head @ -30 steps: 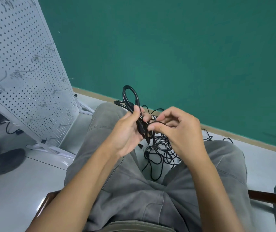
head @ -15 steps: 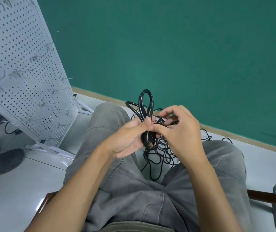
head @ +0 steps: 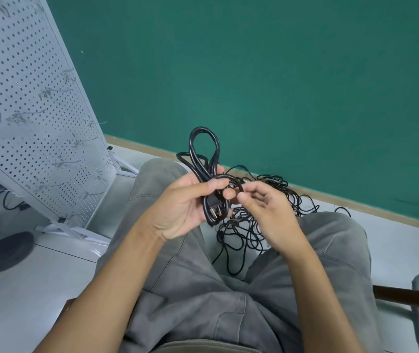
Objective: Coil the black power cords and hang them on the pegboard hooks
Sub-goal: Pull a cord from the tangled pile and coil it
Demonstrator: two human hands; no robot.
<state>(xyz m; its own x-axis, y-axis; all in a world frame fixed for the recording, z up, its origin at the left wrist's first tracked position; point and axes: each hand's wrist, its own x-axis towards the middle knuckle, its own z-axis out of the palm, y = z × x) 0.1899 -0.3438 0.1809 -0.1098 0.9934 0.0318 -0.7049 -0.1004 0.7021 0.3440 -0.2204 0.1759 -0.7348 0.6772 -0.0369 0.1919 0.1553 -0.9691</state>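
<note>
Black power cord, partly coiled, sits clamped in the left hand grip while the right hand pinches its loose strand beside; tangled cords below and pegboard hooks await

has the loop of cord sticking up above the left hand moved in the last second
Yes. The cord loop has shifted right, away from the pegboard, toward the space above the right hand; the left hand grips it.
</note>
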